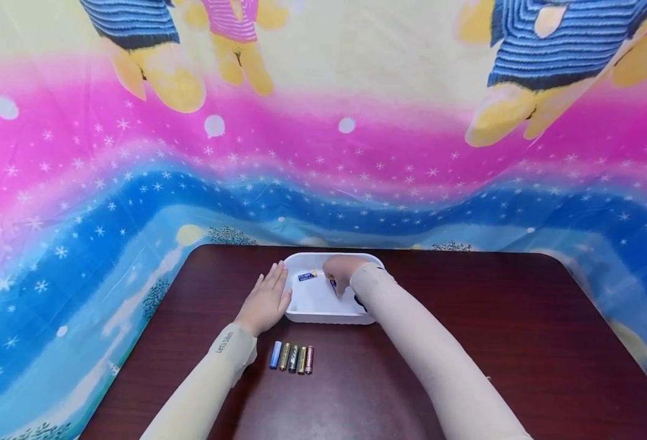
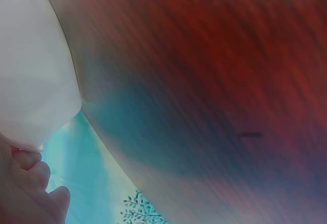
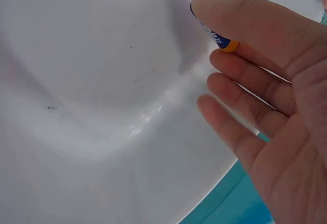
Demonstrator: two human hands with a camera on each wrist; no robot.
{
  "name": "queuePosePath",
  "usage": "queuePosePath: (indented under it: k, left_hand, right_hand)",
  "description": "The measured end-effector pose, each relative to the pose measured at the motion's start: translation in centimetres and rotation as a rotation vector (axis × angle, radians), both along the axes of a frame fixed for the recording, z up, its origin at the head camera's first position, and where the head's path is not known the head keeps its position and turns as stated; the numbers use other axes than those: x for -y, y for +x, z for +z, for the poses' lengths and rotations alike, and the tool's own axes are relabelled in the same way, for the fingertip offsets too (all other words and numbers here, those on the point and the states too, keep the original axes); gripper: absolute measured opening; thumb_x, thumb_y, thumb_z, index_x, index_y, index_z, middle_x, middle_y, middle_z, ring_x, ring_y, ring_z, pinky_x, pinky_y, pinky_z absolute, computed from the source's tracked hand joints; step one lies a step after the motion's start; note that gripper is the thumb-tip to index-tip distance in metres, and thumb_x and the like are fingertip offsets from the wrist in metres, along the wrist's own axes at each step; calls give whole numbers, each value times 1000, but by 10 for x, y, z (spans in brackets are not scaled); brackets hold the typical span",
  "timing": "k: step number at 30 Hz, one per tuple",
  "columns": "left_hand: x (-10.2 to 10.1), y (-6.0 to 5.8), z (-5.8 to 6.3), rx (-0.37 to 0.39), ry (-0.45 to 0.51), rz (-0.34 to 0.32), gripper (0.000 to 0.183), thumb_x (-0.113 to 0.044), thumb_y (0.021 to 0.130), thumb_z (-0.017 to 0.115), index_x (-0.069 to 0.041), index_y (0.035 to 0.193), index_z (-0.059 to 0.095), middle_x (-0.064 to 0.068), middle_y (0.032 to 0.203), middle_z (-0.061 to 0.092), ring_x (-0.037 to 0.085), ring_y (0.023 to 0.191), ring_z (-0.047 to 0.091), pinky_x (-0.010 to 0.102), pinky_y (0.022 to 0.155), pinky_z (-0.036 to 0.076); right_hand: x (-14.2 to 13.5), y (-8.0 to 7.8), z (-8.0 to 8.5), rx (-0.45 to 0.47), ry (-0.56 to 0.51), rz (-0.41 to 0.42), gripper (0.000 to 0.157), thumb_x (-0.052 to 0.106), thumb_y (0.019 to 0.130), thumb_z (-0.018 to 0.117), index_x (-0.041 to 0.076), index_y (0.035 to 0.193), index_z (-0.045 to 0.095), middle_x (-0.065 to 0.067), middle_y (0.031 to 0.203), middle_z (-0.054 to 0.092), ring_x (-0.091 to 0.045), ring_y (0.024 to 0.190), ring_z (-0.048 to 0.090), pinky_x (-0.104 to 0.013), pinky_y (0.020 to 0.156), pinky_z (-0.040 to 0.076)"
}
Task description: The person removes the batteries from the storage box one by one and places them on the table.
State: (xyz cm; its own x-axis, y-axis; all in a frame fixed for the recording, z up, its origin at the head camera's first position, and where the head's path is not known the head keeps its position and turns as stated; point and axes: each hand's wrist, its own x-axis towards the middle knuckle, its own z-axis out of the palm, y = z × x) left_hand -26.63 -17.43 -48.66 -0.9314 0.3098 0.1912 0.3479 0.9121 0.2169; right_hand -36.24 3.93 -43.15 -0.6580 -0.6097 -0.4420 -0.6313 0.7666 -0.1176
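Observation:
A white tray [image 1: 323, 319] stands near the far edge of the table. Inside it, my right hand [image 1: 347, 272] pinches a blue battery [image 3: 218, 40] with an orange end between thumb and forefinger; the other fingers are loosely bent in the right wrist view. A second blue battery [image 1: 307, 276] lies on the tray floor to the left. My left hand [image 1: 266, 301] rests with straight fingers against the tray's left side; in the left wrist view only some of its fingertips [image 2: 38, 175] show at the tray wall [image 2: 41, 65].
Several batteries stand side by side in a row nearer me: a blue battery [image 1: 275, 355] at the left end, gold and dark ones between, a pinkish battery [image 1: 309, 360] at the right. Behind the dark brown table [image 1: 494, 342] hangs a patterned cloth [image 1: 323, 159].

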Motion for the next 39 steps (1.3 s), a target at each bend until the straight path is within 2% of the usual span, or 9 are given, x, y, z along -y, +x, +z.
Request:
queuePosePath:
  k: [6, 10, 13, 19, 26, 33, 39]
  left_hand:
    - [1, -2, -2, 1, -4, 9, 58, -34, 101, 34, -2, 148, 25, 9, 155, 16, 23, 143, 12, 46, 113, 15]
    - [1, -2, -1, 16, -5, 10, 58, -35, 101, 33, -3, 148, 23, 9, 156, 15, 23, 143, 11, 45, 114, 13]
    - [1, -2, 0, 20, -10, 8, 58, -35, 101, 32, -3, 148, 23, 8, 156, 13, 23, 143, 11, 45, 114, 13]
    - [2, -2, -1, -4, -1, -4, 57, -33, 101, 34, -1, 147, 25, 10, 155, 17, 25, 142, 14, 47, 113, 16]
    - [1, -2, -2, -5, 2, -5, 57, -33, 101, 34, -1, 147, 25, 11, 155, 18, 25, 142, 13, 47, 113, 16]
    - [0, -1, -3, -9, 9, -4, 57, -32, 100, 35, -1, 147, 25, 12, 155, 19, 25, 143, 12, 48, 113, 17]
    - [-1, 0, -2, 15, 15, 3, 57, -34, 101, 34, -2, 148, 23, 9, 156, 15, 23, 143, 10, 46, 114, 14]
  right_hand:
    - [-7, -1, 0, 17, -90, -57, 29, 14, 72, 82, 5, 93, 64, 2, 76, 50, -13, 70, 43, -26, 64, 40]
    - [-13, 1, 3, 27, -135, -80, 35, 16, 75, 80, 8, 105, 66, 2, 94, 59, -13, 83, 51, -28, 77, 46]
    - [-17, 3, 6, 19, -162, -82, 40, 17, 76, 79, 8, 113, 65, 1, 103, 61, -13, 89, 53, -30, 83, 47]
    - [-22, 8, 12, -17, -228, -41, 39, 17, 76, 79, 6, 110, 65, -3, 101, 63, -16, 88, 54, -32, 82, 46]
    - [-27, 16, 18, -41, -336, -35, 46, 18, 77, 78, 3, 118, 63, -3, 107, 63, -22, 103, 57, -32, 90, 44]
    - [-35, 25, 17, -116, -448, -19, 47, 22, 78, 77, 6, 120, 63, -1, 110, 63, -16, 102, 56, -30, 91, 44]
    - [-43, 36, 14, -135, -573, -60, 49, 26, 77, 77, 9, 120, 63, -1, 112, 63, -14, 102, 58, -29, 89, 47]
